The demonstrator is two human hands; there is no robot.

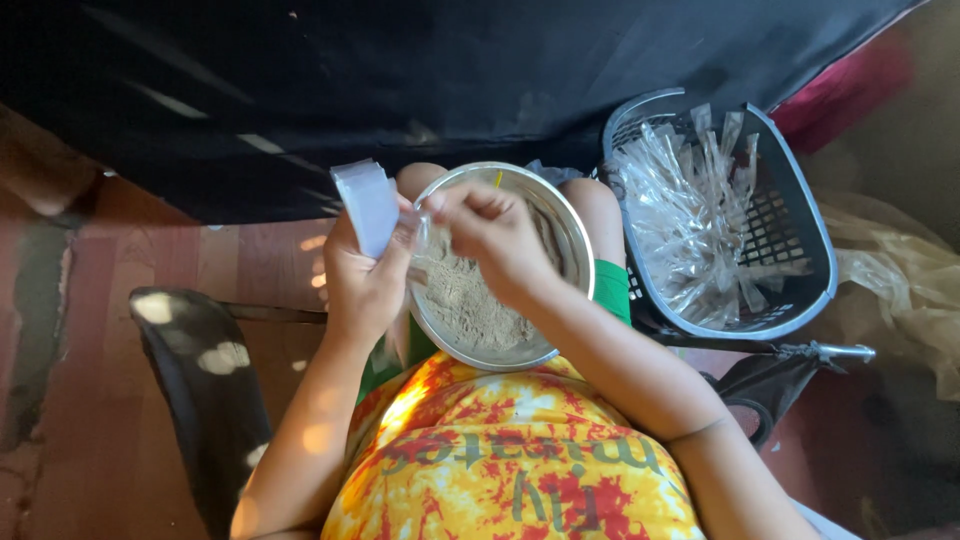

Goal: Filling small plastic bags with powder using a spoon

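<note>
Two hands meet over the bowl [570, 235] on my lap, and between them is a small clear bag [415, 245], held just above the powder [465, 300]. My right hand [495, 240] comes in from the right with its fingertips [440, 205] pinched together on the bag's top edge. My left hand [362, 280] is closed around a stack of flat, pale bags [368, 205] that stands up out of my fist, its upper end tilted away from me; the same hand steadies the left side of the clear bag. I cannot tell how much powder is in the bag, since it is half hidden by my fingers. The bowl is round and metal, about half full of pale beige powder heaped toward my side, with a thin yellow stick [498, 179] at its far rim. My knees show just past the bowl, and my yellow and red shirt [510, 460] fills the near edge of the view. To my right, just beside the bowl, sits a grey plastic basket [800, 240] holding a loose heap of clear bags [690, 215]. Crumpled tan plastic [900, 280] lies beyond the basket. To my left is a black chair arm [200, 390] dappled with sunlight over a reddish floor [90, 380], and a black sheet [400, 80] hangs across the front.
</note>
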